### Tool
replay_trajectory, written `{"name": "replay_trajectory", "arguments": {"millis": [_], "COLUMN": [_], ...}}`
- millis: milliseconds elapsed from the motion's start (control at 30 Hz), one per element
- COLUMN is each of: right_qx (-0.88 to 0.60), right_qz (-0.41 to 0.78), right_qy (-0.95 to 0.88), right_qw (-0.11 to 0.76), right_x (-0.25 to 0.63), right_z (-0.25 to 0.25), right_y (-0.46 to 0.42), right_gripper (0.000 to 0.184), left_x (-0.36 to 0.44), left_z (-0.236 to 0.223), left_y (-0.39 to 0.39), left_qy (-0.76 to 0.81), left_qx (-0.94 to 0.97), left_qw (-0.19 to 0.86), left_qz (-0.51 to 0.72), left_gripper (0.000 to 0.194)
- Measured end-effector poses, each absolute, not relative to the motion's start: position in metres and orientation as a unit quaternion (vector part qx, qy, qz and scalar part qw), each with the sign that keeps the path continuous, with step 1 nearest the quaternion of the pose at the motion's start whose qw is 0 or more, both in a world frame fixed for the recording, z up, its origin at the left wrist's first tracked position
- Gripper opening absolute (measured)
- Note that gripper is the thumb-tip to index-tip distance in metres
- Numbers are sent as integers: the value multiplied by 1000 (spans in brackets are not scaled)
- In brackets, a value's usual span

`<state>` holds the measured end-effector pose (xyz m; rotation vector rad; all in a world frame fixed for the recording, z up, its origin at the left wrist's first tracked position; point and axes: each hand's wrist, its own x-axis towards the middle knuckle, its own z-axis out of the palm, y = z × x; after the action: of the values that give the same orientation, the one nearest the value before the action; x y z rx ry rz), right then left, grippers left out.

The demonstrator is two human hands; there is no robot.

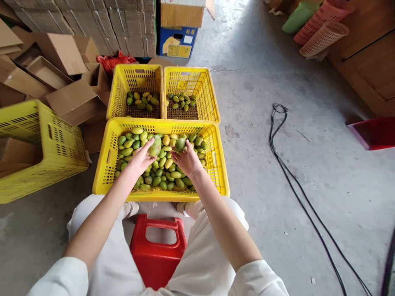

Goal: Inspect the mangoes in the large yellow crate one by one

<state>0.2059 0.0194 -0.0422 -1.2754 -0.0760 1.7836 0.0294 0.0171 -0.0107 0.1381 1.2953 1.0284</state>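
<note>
The left grip (142,158) clasped a pale-green fruit (156,146) at its inner side, the right grip (187,160) a darker fruit (180,144), above the yellow crate (100,181).

Cardboard boxes (72,96) lay heaped at left. Doubled black cable (272,143) trailed over grey floor (247,176); pink baskets (324,39) lay at upper right.

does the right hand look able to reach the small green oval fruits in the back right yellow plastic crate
Likely yes: the back right yellow plastic crate is open-topped and ahead of the right hand, with nothing above the small green oval fruits. That hand holds a green oval fruit, though.
</note>
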Motion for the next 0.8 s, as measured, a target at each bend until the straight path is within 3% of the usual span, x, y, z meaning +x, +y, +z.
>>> {"name": "replay_trajectory", "arguments": {"millis": [133, 367, 500, 667, 800], "right_qx": [-509, -485, -444, -420, -425], "right_qz": [722, 727, 744, 746, 726], "right_qy": [-28, -14, -15, -59, -76], "right_qw": [467, 486, 500, 513, 535], "right_x": [206, 206, 208, 208, 207], "right_z": [-43, -40, -37, -41, -45], "right_y": [19, 19, 18, 16, 16], "right_gripper": [32, 7, 10, 27, 32], "left_x": [31, 31, 28, 28, 29], "left_z": [-7, 0, -4, -8, -8], "left_y": [18, 21, 21, 16, 13], "left_qy": [569, 553, 536, 533, 545], "left_qx": [44, 11, 32, 75, 99], "left_qw": [691, 720, 726, 719, 715], "left_qz": [443, 420, 429, 440, 427], "left_gripper": [13, 32, 18, 21, 12]}}
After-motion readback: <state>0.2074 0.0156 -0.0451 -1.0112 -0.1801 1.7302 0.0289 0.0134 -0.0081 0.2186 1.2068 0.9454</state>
